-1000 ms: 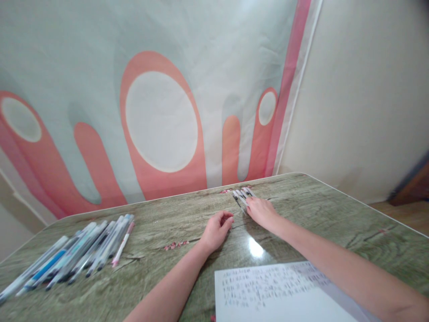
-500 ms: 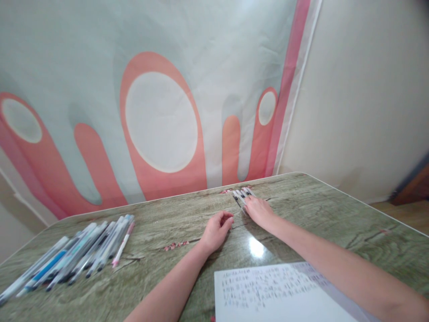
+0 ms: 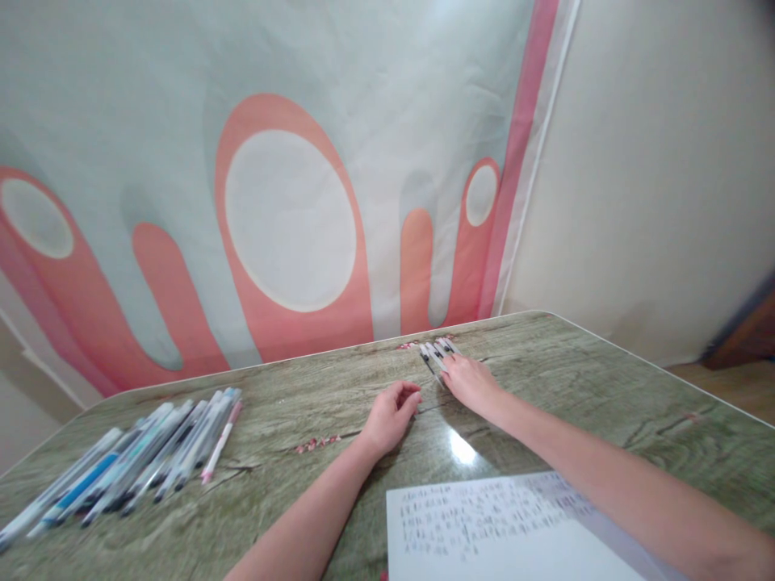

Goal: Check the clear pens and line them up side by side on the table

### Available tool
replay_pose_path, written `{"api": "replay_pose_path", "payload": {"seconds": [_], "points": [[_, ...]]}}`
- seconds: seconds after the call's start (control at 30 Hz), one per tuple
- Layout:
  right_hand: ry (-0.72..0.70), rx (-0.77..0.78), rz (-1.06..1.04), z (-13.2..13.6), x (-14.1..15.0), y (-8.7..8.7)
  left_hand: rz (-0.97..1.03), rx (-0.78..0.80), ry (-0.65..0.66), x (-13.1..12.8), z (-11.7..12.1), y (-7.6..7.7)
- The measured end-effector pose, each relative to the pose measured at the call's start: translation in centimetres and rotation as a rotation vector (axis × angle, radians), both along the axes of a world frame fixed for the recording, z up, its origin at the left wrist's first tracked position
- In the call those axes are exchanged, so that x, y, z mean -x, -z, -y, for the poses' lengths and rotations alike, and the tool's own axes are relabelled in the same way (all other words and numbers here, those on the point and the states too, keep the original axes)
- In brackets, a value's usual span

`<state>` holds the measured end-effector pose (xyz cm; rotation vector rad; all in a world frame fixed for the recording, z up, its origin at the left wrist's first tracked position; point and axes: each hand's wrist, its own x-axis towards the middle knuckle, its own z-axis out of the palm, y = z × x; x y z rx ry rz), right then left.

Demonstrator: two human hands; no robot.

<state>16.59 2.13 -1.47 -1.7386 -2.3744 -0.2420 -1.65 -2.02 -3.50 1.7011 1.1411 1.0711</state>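
Note:
Toward the far edge of the table, my right hand (image 3: 475, 382) reaches over a small row of capped pens (image 3: 434, 353) with clear barrels and dark ends. Its fingers are closed at the near ends of these pens and cover part of them; how many they grip is hidden. To the left of it, my left hand (image 3: 392, 416) rests on the tabletop, fingers loosely curled and thumb apart, holding nothing. A larger group of pens (image 3: 145, 452) lies side by side at the left, including a blue one (image 3: 85, 486) and a pink-and-white one (image 3: 222, 442).
A white sheet with handwriting (image 3: 484, 524) lies near the front edge, partly under my right forearm. The wood-patterned table (image 3: 291, 492) carries printed blossoms. Behind it hangs a cloth (image 3: 387, 121) with pink and white shapes, beside a plain wall (image 3: 659, 177).
Almost nothing differs. My right hand stays at the small row of pens with at most a slight shift, and my left hand rests in the same spot.

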Motion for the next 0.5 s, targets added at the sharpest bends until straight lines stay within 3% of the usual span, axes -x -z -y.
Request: {"api": "replay_pose_path", "payload": {"seconds": [0.5], "points": [[-0.033,0.041,-0.012,-0.30,-0.04,0.81,-0.019,-0.005,0.014,0.08,-0.08,0.22]]}}
